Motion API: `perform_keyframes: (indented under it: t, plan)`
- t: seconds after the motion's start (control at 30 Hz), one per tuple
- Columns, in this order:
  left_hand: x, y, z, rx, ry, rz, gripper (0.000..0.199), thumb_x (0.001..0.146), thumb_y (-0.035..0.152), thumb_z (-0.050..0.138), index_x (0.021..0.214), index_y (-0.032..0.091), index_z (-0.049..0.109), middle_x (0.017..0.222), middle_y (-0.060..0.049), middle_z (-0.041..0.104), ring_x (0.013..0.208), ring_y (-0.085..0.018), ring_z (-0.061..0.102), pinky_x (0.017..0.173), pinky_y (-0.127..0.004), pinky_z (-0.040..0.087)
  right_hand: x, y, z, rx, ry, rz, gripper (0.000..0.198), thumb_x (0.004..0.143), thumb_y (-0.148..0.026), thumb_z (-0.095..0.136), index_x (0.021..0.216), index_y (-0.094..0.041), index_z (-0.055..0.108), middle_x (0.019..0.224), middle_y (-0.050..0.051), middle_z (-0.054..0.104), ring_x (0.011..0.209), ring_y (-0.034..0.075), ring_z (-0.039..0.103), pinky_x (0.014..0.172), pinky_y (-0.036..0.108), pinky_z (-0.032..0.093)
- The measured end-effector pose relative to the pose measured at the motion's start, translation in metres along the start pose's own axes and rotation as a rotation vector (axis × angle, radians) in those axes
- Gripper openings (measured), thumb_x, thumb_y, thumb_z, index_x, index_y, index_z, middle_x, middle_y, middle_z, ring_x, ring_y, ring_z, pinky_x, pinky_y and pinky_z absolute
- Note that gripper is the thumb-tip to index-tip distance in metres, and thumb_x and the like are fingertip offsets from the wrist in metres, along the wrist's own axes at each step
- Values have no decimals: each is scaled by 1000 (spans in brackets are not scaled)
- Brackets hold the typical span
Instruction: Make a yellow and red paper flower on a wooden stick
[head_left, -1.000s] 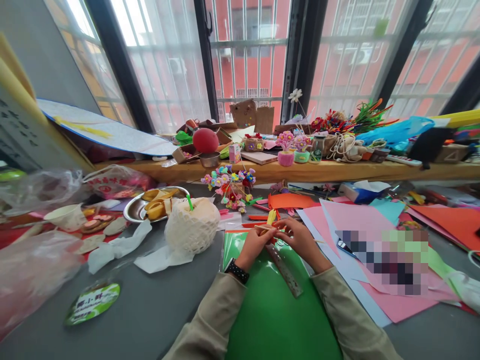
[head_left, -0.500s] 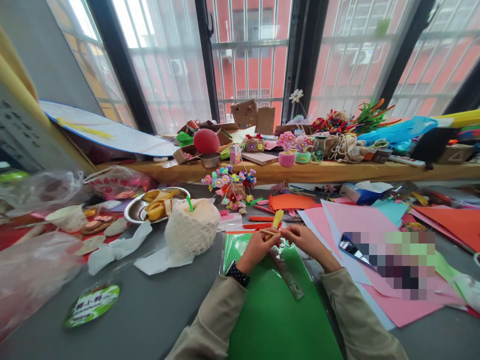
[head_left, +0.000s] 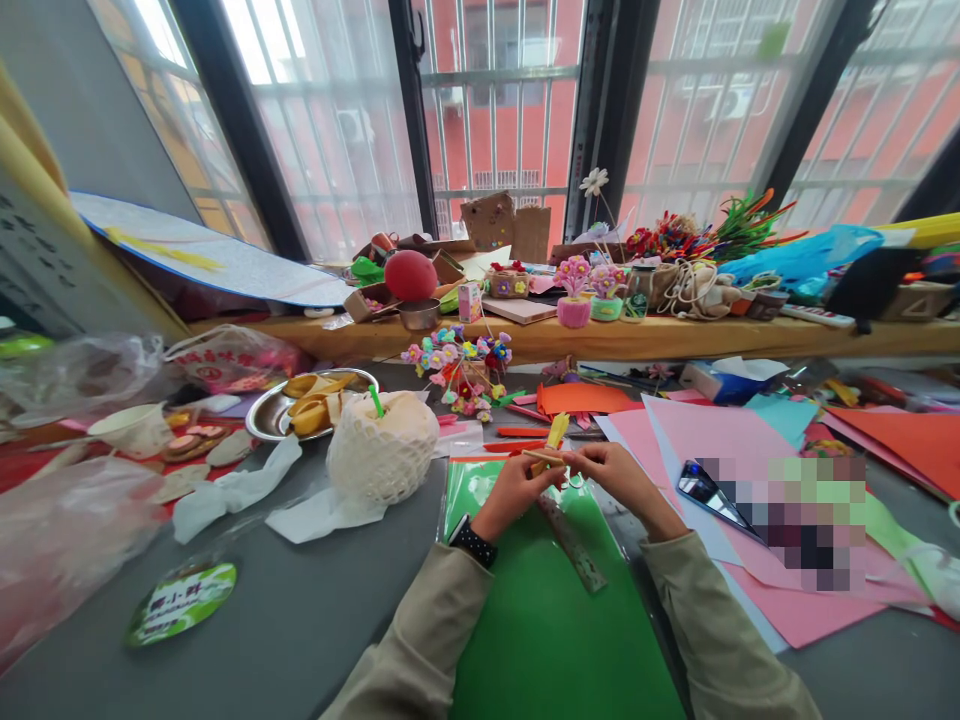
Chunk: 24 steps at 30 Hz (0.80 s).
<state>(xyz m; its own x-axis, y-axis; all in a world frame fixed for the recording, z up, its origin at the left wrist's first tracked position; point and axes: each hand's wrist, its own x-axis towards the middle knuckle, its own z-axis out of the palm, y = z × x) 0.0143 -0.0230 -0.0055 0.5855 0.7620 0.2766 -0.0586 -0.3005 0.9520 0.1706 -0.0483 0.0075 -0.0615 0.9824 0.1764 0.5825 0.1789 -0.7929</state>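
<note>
The stick (head_left: pixel 541 457) lies in your left hand (head_left: pixel 517 495), above the paper pack (head_left: pixel 555 650) with a ruler (head_left: pixel 574 547) on it. To its left stands the coconut (head_left: pixel 384 455), the bowl (head_left: pixel 259 420) behind; to the right, a phone (head_left: pixel 709 497) lies on paper sheets (head_left: pixel 697 430).

A thin, pale stick (head_left: pixel 543 457) is lying crosswise in the left hand (head_left: pixel 517 490); a yellow tuft (head_left: pixel 557 430) (tilting slightly right) is jutting beyond its fingertips.
</note>
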Motion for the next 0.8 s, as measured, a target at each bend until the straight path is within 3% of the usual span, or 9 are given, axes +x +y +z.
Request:
perform_keyframes:
  t: [0.2, 0.37, 0.57, 0.8]
  plan:
    - [1, -2, 1, -151, 51, -63, 36, 66, 31, 56, 97, 14, 49, 80, -4, 57, 64, -13, 57, 62, -26, 44, -1, -2, 1, -42, 89, 7, 40, 68, -50, 46, 55, -14, 57, 51, -1, 53, 49, 9, 44, 46, 19, 30]
    - [2, -2, 1, -151, 101, -94, 30, 63, 31, 59, 86, 12, 53, 73, -3, 57, 60, -12, 57, 57, -23, 43, 0, -4, 5, -65, 149, 2, 39, 68, -50, 45, 56, -15, 57, 54, 0, 56, 52, 10, 48, 49, 20, 33]
    - [2, -1, 2, -151, 120, -144, 30, 63, 34, 58, 81, 10, 55, 61, -2, 57, 55, -12, 56, 54, -23, 42, 1, 1, 10, -111, 168, -9, 40, 68, -52, 45, 58, -15, 59, 57, 2, 58, 52, 11, 48, 49, 21, 33]
    - [2, -1, 1, -153, 116, -170, 32, 62, 35, 59, 81, 9, 56, 63, -3, 57, 56, -12, 55, 55, -24, 43, 0, 0, 8, -93, 128, -1, 42, 68, -53, 44, 58, -15, 60, 54, 1, 56, 50, 10, 46, 47, 20, 32]
